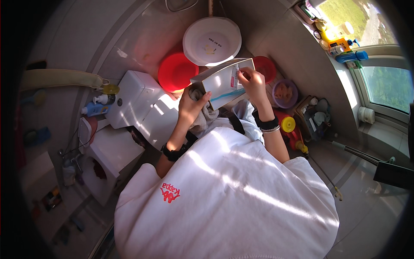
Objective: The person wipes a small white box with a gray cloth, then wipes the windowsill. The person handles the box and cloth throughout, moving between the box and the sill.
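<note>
A pale, open-looking box [222, 84] with a blue stripe is held tilted in front of my chest. My left hand [192, 105] grips its near left side, the thumb lying along the edge. A crumpled grey cloth [203, 116] hangs at that palm, partly hidden by the hand. Over the box's right part, my right hand [253, 82] is closed in a pinch. Beside its fingertips a small white-and-pink, tube-shaped patch [234, 77] shows against the box; whether it is a separate item or printing, I cannot tell.
Beyond the box stand a white basin [211, 41], a red basin [177, 71] and a smaller red one [265, 69]. A purple basin [285, 93] and a basket [312, 116] are at right. White cabinets [129, 99] stand left. Bottles [340, 45] line the window sill.
</note>
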Available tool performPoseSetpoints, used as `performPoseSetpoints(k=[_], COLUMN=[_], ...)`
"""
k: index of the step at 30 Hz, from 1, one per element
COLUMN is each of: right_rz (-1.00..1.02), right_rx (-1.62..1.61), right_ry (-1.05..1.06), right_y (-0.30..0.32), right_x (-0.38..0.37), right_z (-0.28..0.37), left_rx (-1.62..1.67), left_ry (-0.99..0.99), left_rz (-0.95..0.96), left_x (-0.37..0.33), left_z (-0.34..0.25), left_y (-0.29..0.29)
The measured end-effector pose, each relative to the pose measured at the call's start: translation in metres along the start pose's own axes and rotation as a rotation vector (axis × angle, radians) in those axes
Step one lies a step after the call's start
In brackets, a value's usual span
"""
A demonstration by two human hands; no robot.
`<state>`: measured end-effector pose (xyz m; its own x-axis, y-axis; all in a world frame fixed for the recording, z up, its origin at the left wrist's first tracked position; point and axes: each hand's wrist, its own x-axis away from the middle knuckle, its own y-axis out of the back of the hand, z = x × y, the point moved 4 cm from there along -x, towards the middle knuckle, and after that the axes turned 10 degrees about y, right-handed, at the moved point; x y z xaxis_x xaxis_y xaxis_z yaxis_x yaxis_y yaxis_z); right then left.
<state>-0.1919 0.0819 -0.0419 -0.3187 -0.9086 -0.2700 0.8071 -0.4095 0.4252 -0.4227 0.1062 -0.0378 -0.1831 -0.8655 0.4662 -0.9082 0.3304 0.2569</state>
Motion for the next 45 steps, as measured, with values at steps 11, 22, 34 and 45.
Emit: performPoseSetpoints(k=[11, 22, 34, 45], right_rz=[-0.06, -0.088, -0.075, -0.257], right_rx=[-0.333, -0.626, -0.811, -0.977], right_ry=[-0.107, -0.232, -0.364, -0.464], right_y=[0.016, 0.031, 0.045, 0.076], right_x=[0.003, 0.001, 0.008, 0.028], right_z=[-0.011, -0.017, -0.023, -0.032], left_rx=[0.096, 0.148, 0.219, 0.114], left_ry=[0.075, 0.057, 0.069, 0.126], left_rz=[0.145, 0.236, 0.286, 0.344], left_x=[-0.015, -0.013, -0.004, -0.026], left_z=[0.02, 0.011, -0.005, 0.0], left_y=[-0.004, -0.008, -0.012, -0.022])
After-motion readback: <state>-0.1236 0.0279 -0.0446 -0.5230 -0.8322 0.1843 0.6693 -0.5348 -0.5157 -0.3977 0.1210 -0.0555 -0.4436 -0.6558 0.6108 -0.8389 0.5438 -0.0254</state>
